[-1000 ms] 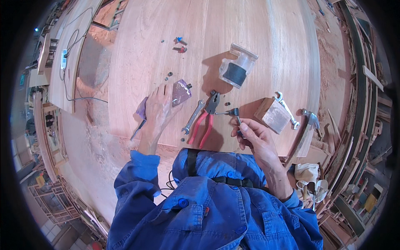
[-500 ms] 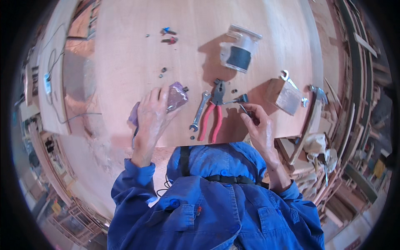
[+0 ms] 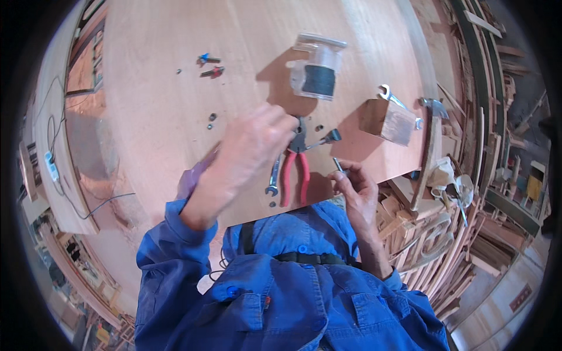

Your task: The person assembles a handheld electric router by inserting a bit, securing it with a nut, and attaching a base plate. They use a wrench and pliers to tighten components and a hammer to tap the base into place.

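My left hand (image 3: pixel 254 140) is raised over the table, its fingertips beside the jaws of the red-handled pliers (image 3: pixel 297 153). Motion smears its fingers, so its grip is unclear. Under that wrist a purple wrapped thing (image 3: pixel 188 182) shows only in part. My right hand (image 3: pixel 358 190), near the table's front edge, is closed on a small thin metal rod (image 3: pixel 337 164), its lower end hidden by the fingers. A double open-ended wrench (image 3: pixel 273 178) lies left of the pliers, partly covered by my left hand. Right of the pliers lies a thin-shafted piece with a dark head (image 3: pixel 332 136).
A clear container with a dark band (image 3: pixel 319 79) stands farther back. A wooden block (image 3: pixel 391 121) with a wrench (image 3: pixel 386 93) against it is at right, near a claw hammer (image 3: pixel 432 117). Blue-headed (image 3: pixel 208 59) and red-headed bolts (image 3: pixel 213 72) and small nuts (image 3: pixel 212 117) lie left.
My left hand has come off the purple wrapped thing and moved right and up toward the pliers' jaws. My right hand still holds the small rod. The whole view has shifted slightly.
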A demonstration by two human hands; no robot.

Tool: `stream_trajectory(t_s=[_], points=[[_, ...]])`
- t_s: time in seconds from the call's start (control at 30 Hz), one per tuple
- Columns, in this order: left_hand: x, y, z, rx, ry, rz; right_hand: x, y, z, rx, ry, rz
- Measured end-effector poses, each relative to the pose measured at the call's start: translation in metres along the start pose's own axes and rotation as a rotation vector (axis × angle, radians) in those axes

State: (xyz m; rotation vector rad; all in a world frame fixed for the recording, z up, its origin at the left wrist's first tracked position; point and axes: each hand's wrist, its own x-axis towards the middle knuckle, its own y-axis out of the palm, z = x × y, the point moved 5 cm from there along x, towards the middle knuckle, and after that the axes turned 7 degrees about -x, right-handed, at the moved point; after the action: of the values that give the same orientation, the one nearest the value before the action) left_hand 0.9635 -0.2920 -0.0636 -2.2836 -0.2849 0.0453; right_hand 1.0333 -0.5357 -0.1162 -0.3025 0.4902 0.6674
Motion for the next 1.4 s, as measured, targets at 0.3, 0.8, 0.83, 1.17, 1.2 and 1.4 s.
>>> stream_trajectory(t_s=[0.3,0.8,0.83,1.17,1.2,1.4], points=[[0.032,0.094,-0.014,0.187,-0.001,0.021,0.003,-0.003,0.014,0.005,0.011,-0.032],[-0.032,0.042,-0.025,-1.926,-0.522,-0.186,-0.008,0.019,0.084,0.247,-0.037,0.24],[-0.035,0.042,-0.026,-1.996,-0.525,-0.186,-0.008,0.021,0.084,0.24,-0.037,0.249],[-0.052,0.046,-0.028,-2.052,-0.507,-0.277,-0.009,0.044,0.081,0.241,0.001,0.29],[-0.052,0.046,-0.029,-2.054,-0.529,-0.265,-0.01,0.045,0.08,0.249,-0.002,0.304],[-0.053,0.05,-0.033,-2.064,-0.567,-0.291,-0.009,0.051,0.074,0.324,0.004,0.341]])
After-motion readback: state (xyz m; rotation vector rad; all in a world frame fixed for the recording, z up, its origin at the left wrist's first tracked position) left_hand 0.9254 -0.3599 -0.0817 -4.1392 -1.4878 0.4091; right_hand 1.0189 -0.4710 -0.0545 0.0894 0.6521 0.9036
